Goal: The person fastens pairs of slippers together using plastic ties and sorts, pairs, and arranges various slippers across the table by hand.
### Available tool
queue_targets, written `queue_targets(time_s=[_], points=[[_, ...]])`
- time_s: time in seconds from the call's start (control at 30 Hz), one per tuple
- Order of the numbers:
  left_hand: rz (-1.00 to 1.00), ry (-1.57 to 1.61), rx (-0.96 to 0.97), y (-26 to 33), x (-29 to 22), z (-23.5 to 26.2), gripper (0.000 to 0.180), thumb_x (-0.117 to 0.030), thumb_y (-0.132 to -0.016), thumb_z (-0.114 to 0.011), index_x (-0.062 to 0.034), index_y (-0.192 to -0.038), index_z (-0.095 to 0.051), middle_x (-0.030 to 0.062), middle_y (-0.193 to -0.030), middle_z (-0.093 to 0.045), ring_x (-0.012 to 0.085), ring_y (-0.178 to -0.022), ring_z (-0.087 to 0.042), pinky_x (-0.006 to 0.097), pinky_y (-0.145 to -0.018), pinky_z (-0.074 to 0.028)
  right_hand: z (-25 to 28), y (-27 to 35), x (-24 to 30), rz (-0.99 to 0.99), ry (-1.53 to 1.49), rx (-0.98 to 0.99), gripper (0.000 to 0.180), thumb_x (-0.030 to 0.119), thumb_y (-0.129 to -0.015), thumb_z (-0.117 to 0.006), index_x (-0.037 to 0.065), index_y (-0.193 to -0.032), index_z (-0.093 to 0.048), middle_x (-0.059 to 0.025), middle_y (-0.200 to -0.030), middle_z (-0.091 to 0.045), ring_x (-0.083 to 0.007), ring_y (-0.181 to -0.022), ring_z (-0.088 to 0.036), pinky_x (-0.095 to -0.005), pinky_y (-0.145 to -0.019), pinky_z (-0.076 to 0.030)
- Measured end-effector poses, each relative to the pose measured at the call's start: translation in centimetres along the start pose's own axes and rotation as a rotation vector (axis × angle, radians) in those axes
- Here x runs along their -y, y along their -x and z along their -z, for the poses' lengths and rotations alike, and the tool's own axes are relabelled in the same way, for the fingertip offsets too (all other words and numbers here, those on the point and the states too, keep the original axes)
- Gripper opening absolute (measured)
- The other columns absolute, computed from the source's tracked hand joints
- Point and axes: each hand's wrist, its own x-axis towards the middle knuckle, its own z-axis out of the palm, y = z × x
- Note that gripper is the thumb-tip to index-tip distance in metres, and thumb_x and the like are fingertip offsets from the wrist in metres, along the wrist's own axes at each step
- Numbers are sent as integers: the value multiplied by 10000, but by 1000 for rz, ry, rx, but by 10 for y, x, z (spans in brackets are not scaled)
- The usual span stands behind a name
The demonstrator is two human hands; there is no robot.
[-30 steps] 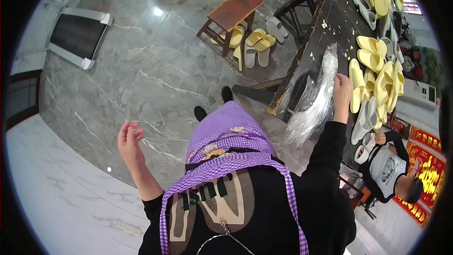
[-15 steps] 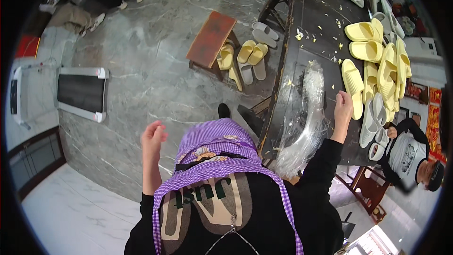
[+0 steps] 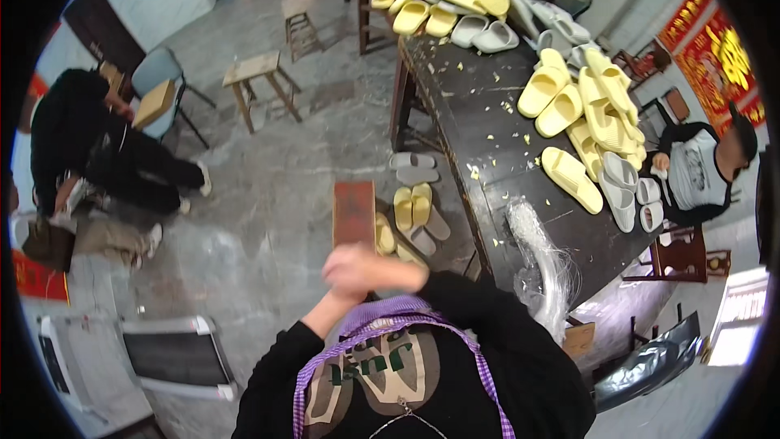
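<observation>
My two hands meet in front of my chest, above the purple checked apron (image 3: 382, 309). My right hand (image 3: 361, 266) lies across my left hand (image 3: 344, 289) and covers most of its fingers. Both are smeared by motion, and I cannot make out anything held in either one. Beyond them on the floor is a low red-topped stool (image 3: 354, 210). Beside it lie yellow slippers (image 3: 413, 205) and grey slippers (image 3: 414, 167). A clump of clear plastic wrap (image 3: 543, 264) rests on the dark table to the right.
The dark table (image 3: 479, 130) carries yellow slippers (image 3: 572, 179), grey slippers (image 3: 619, 195) and scattered yellow scraps. One person (image 3: 695, 167) sits beyond its right side; another (image 3: 106, 142) sits at far left. Wooden stools (image 3: 258, 71) and a treadmill (image 3: 175, 354) stand on the floor.
My hands have come together from wide apart; the right one left the table's side. The view has swung, bringing more stools, slippers and the person at left into sight.
</observation>
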Motion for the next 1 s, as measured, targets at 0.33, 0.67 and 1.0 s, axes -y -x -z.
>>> queue_targets(time_s=[0.33,0.67,1.0], points=[[44,-2,200,-119,122,29,245,-297,-796,-583,-89,-922,-611,135,-968,-615,271,-869,-614,427,-737,-457,-58,-139,53,24,-191,229,206,198,-813,-511,19,-847,-608,-120,-853,-596,-309,-849,-562,-400,-741,-437],[247,1204,-139,-184,202,59,211,-225,-872,-518,-30,-900,-593,31,-708,-589,111,-599,-569,259,-503,-447,132,-160,-39,-188,-170,121,185,153,-782,-606,31,-917,-635,-88,-909,-627,-167,-865,-589,-296,-781,-462],[611,481,216,32,222,-173,304,-280,-862,-443,-44,-796,-623,83,-717,-620,187,-574,-538,348,-527,-435,461,-248,-326,-608,496,-760,311,282,-740,-615,34,-924,-647,-153,-909,-641,-291,-873,-605,-377,-759,-462]])
